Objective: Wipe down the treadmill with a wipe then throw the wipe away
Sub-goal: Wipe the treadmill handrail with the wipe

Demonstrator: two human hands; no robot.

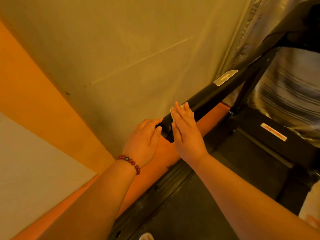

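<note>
Right hand [186, 134]: flat, fingers straight and close together, pressing the wipe [172, 116] onto the handrail [213, 96], just up from its near end
Wipe: mostly hidden under the fingers; pale edges showing at the fingertips and on the handrail's wall side
Left hand [145, 137]: curled round the handrail's near end; bead bracelet [131, 161] at the wrist
Step in hand: judged as wiping the handrail
Method: even palm pressure, wipe wrapped partly round the bar, one long stroke up the handrail toward the plus sticker [225, 77], left grip as brace
Risk: wipe likely to bunch or slip from under flat fingers
Beyond: belt [190, 213] below the handrail, wall [121, 49] behind it
</note>
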